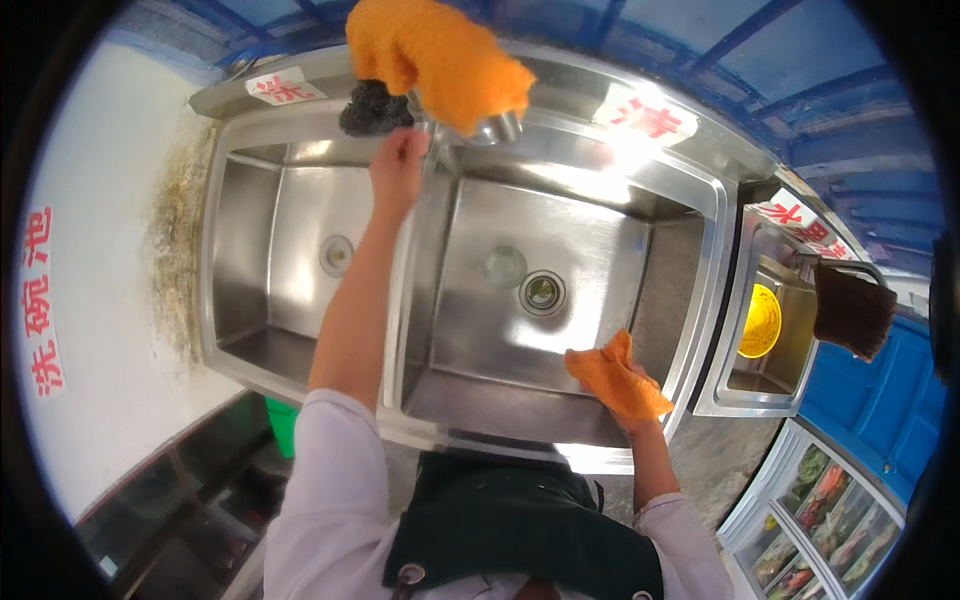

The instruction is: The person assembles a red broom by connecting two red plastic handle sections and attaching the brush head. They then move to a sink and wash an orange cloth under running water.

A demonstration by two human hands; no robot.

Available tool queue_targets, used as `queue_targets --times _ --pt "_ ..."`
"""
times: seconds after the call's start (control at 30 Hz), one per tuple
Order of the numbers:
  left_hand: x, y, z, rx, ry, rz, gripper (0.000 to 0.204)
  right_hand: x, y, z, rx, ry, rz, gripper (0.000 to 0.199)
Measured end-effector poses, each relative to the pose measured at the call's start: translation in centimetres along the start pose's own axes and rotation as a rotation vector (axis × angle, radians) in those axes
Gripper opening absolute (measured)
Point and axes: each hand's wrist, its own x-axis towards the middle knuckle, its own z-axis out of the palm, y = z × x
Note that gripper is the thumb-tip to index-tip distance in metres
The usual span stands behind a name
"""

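My left hand [398, 165] reaches to the back of the double sink, at the divider between the basins. Its fingers are closed, close under the metal faucet [497, 129]; what they hold, if anything, is hidden. A fluffy orange towel [440, 60] hangs draped over the faucet. Beside it, on the back ledge, lies a dark scouring pad [375, 108]. Over the front right of the right basin [500, 350], an orange cloth [622, 382] is bunched in my right hand [640, 420], covering most of the fingers. A drain strainer [542, 293] sits in that basin's floor.
The left basin [290, 215] has its own drain. To the right, a smaller sink [745, 395] contains a yellow colander [762, 322], and a dark brown cloth [853, 312] hangs beside it. A glass-topped case of produce [815, 515] stands at lower right. A white wall [110, 270] borders the left.
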Motion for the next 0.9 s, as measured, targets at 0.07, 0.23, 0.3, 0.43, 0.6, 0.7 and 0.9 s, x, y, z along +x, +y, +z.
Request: queue_targets --times 0.07,0.23,0.3,0.43,0.6,0.7,0.9 --pt "-1.0 0.5 -0.8 0.063 -0.047 0.045 0.015 3.3 -1.5 2.3 -0.188 -0.051 0.001 0.046" --pt "-0.7 1.1 -1.9 0.35 -0.188 0.272 0.026 6.7 -1.8 5.0 -0.703 0.103 0.018 0.036" --pt "-0.6 0.9 -1.8 0.371 -0.161 0.366 0.033 7.1 -0.5 4.2 -0.389 0.169 0.114 0.04" --pt "-1.1 0.3 -1.6 0.339 -0.154 0.349 0.038 7.7 3.1 1.6 -0.233 0.057 0.118 0.049" --pt "-0.5 0.1 -1.5 0.422 -0.199 0.575 0.036 8.4 5.5 0.9 -0.045 0.073 0.215 0.049" --pt "0.0 0.5 -1.8 0.457 -0.314 0.583 0.036 8.3 5.7 1.0 -0.031 0.137 0.228 0.047" --pt "-10.0 -0.1 0.9 0.539 -0.242 0.439 0.061 10.2 6.8 -1.9 -0.162 0.315 0.109 0.035"
